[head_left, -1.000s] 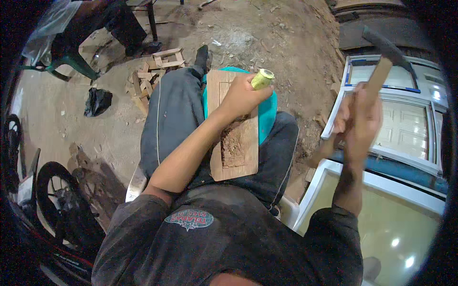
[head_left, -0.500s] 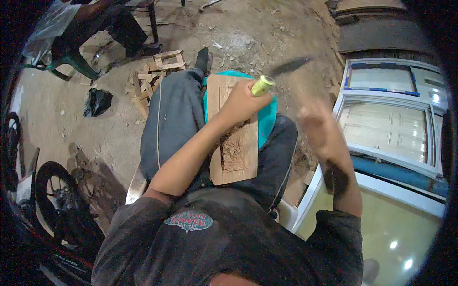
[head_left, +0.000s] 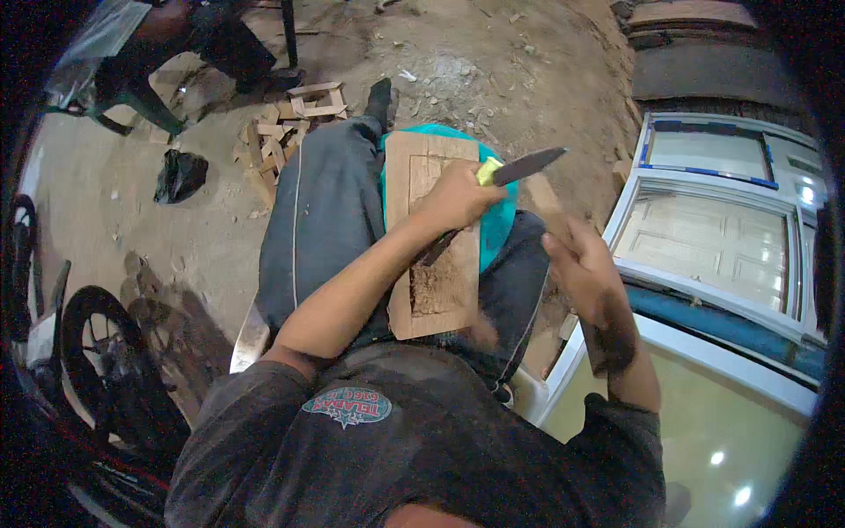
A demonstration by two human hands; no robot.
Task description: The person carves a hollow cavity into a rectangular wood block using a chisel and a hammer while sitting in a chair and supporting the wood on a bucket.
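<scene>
Across our lap lies the wooden board (head_left: pixel 436 255), long side running away from us and resting on a teal stool seat (head_left: pixel 506 220) between our knees — a spot that keeps it steady, we judge, and close under both hands. Its near end shows a rough, chipped-out hollow, while the far end carries straight cut lines. Our left hand (head_left: pixel 453 201) is closed around a chisel (head_left: pixel 458 238) with a yellow-green handle, fingers wrapped tight, the dark blade slanting down onto the board just above the hollow; the upright hold seems meant to keep the edge on its mark. Our right hand (head_left: pixel 581 264) is clenched around the wooden shaft of a hammer (head_left: pixel 526 165), whose dark head sits right at the top of the chisel handle — whether it touches, we cannot tell, since the hand is blurred. Beyond our left knee, well apart from the board, sits a pile of wood offcuts (head_left: pixel 282 132) on the dirt floor, with a black bag (head_left: pixel 180 174) near it. White door frames (head_left: pixel 722 238) lie flat at our right side.
</scene>
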